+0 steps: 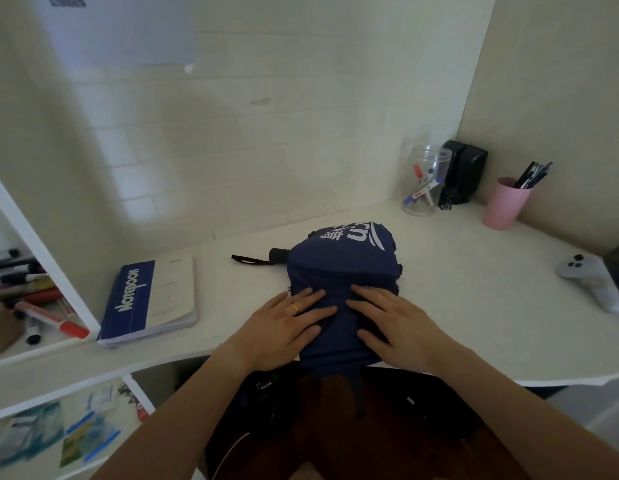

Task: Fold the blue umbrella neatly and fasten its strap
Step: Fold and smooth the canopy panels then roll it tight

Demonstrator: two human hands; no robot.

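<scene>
The blue umbrella (342,285) lies collapsed on the white worktop (474,306), directly under both hands, with its canopy fabric bunched in loose folds. White printed lettering shows on the far part of the canopy, beyond the fingertips.

The left hand (284,327) rests palm down on the near left portion of the fabric, fingers extended and slightly spread. A gold ring (295,308) is visible on one finger. The right hand (394,323) rests palm down on the near right portion, fingers likewise extended and spread. Neither hand pinches or grips anything; both lie flat against the cloth, with the fingertips of the two hands close together at the middle of the canopy.

The black handle (278,255) protrudes from the fabric beyond the left hand, and its black wrist loop (249,260) lies flat on the worktop further to the left. A narrow strip of blue fabric (358,389) hangs over the near worktop edge, below and between the wrists; whether this is the fastening strap cannot be determined.

A notebook (152,299) with a blue spine lies well to the left of the left hand. Beyond the right hand, near the wall, stand a clear jar (426,181) containing markers and a pink cup (505,204) holding pens. A grey controller (592,282) lies far to the right of the right hand.
</scene>
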